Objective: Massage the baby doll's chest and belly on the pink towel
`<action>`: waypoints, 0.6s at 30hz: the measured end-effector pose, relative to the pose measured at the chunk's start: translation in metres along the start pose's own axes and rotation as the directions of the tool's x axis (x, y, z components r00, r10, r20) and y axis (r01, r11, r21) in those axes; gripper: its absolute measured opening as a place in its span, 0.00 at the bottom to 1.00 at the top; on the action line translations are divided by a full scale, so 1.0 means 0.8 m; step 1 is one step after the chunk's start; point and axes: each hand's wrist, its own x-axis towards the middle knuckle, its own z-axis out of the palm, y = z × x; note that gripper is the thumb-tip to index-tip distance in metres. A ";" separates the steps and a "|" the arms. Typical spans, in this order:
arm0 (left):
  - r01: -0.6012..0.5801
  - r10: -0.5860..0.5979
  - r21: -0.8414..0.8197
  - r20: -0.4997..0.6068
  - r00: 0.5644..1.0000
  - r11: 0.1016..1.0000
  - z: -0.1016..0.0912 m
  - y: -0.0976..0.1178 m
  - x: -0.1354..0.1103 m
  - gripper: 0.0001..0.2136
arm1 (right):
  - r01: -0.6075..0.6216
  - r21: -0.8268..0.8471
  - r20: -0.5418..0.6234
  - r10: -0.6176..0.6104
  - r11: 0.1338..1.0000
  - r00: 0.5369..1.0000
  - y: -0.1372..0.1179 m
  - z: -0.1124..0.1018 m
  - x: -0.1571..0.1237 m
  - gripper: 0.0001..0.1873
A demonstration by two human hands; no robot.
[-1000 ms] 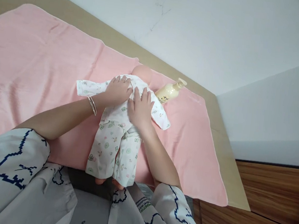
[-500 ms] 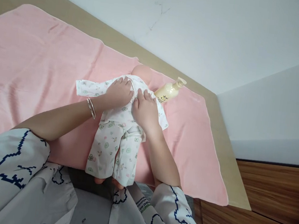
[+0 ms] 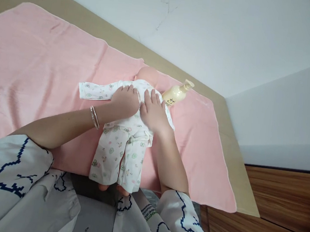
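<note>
A baby doll in a white printed top and matching trousers lies with its bare feet toward me; no face shows. My left hand rests on the upper left part of the top, its fingers extended and close together, and wears silver bangles at the wrist. On the upper right part lies my right hand, palm down with fingers spread. One sleeve stretches out flat to the left. Just beyond my right hand, a pale yellow pump bottle lies tilted against the doll's right side.
Under the doll spreads a pink blanket with folds, on a tan table. A white wall runs along the table's far edge. Brown wood-grain panels are at the lower right.
Both hands have shifted slightly on the top, and the right hand's fingers are more spread. My left hand sits a little lower and further right. The doll and bottle stay nearly in place.
</note>
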 end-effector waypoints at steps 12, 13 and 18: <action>-0.027 0.028 -0.034 0.020 0.999 0.999 0.001 0.015 -0.014 0.26 | -0.041 0.223 -0.087 0.061 0.974 0.994 0.029 0.010 0.034 0.34; -0.048 0.048 -0.042 0.014 0.999 0.998 0.000 0.013 -0.013 0.26 | -0.044 0.217 -0.092 0.065 0.975 0.994 0.026 0.011 0.031 0.34; -0.035 0.033 -0.196 -0.012 0.999 0.980 0.008 -0.021 0.018 0.24 | -0.021 0.093 -0.101 0.031 0.995 0.994 -0.012 0.016 -0.010 0.35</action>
